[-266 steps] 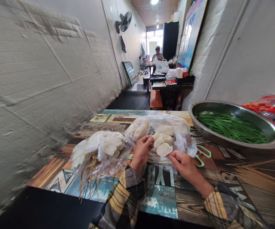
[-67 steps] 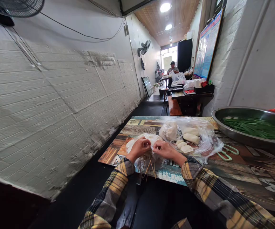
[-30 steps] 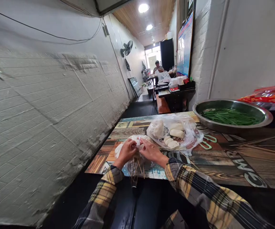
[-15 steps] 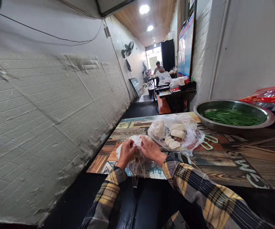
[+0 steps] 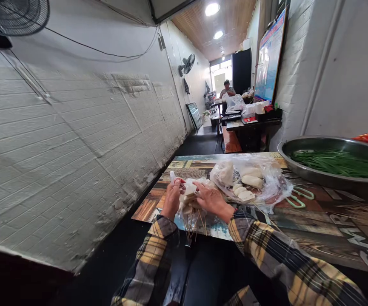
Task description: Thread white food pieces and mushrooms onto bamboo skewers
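Handled bag [image 5: 190, 186]: a thin, clear, crumpled plastic bag, whitish where it bunched, which sat on the near left part of the tabletop [image 5: 311, 231], between the two hands.
Pale pieces [image 5: 190, 198]: cream-white and matt, stacked in that bag and partly hidden by film and fingers.
Thin sticks [image 5: 195, 222]: light brown, fanned out of the bag's near side and reaching past the table's front edge.
Left hand [image 5: 172, 197]: thumb and fingers were pinched together on the bag's film, a tuft of which stood up above them.
Right hand [image 5: 214, 202]: fingers stretched to the bag's right side, slightly bent; whether they gripped the film could not be told.
Second bag [image 5: 275, 187]: clear, spread just right of the first, with smooth, pale rolls [image 5: 252, 182] and cut slices [image 5: 246, 195] on it.
Green handles [image 5: 298, 207]: two loops beside the second bag.
Steel bowl [image 5: 318, 174]: filled with long green stalks [image 5: 337, 163].
Table lettering: large, pale, printed letters at the right, R and G legible, the middle one M or W.
Wall poster [image 5: 269, 63]: blue, its writing too small to read.
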Demonstrator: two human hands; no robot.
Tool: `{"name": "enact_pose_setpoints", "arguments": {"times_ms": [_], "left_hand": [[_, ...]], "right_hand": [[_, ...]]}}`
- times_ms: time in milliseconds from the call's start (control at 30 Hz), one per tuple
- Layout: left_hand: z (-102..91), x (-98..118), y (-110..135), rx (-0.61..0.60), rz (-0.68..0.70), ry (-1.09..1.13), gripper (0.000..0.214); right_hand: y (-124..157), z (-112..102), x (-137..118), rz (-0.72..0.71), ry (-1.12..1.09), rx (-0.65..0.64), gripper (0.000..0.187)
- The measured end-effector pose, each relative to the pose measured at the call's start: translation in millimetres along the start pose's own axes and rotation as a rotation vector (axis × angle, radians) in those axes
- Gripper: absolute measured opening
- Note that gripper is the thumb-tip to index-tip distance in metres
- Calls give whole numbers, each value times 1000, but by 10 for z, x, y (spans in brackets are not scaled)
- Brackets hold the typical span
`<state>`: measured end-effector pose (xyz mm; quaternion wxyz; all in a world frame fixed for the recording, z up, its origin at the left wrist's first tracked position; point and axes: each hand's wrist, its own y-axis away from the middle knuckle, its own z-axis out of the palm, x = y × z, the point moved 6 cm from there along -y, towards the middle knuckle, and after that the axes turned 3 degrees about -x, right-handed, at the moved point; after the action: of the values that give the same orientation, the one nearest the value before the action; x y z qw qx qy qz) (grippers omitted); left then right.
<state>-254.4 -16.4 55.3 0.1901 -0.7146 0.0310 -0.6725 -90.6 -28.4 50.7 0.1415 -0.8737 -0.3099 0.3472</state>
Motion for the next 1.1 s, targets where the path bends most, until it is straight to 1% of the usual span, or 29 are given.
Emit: {"name": "enact_pose_setpoints", "arguments": {"times_ms": [100, 233, 333, 400, 500, 600, 667, 733, 800, 867, 933, 1000, 1100], "left_hand": [[-34, 54, -21, -20, 16, -12, 35], [-101, 106, -14, 3, 44, -57, 33], [-55, 233, 22, -41, 112, -146, 33], [39, 353, 49, -111, 173, -249, 34], [246, 498, 83, -274, 242, -386, 34], [444, 534, 99, -444, 256, -483, 25], [513, 518, 84, -492, 253, -539, 17], [529, 513, 52, -481, 261, -553, 14], [515, 530, 15, -446, 256, -513, 17], [498, 566, -16, -418, 222, -442, 19], [505, 620, -41, -411, 183, -386, 23], [538, 698, -73, -406, 193, -386, 25], [634, 786, -138, -409, 285, -504, 26]], "right_hand": [[25, -78, 120, 59, 30, 39, 44], [139, -277, 440, 133, 28, 76, 27], [260, -440, 638, 151, 21, 71, 21], [329, -531, 705, 149, 16, 62, 24], [399, -625, 714, 141, 7, 50, 27], [463, -708, 673, 131, -2, 33, 26], [542, -807, 683, 146, 8, 18, 26], [678, -972, 751, 180, 36, 14, 30], [876, -1178, 868, 225, 87, 7, 29], [1115, -1355, 1012, 285, 181, -46, 26], [1357, -1462, 1148, 356, 300, -124, 23], [1549, -1493, 1233, 410, 380, -172, 22], [1680, -1403, 1257, 460, 379, -186, 24]]}}
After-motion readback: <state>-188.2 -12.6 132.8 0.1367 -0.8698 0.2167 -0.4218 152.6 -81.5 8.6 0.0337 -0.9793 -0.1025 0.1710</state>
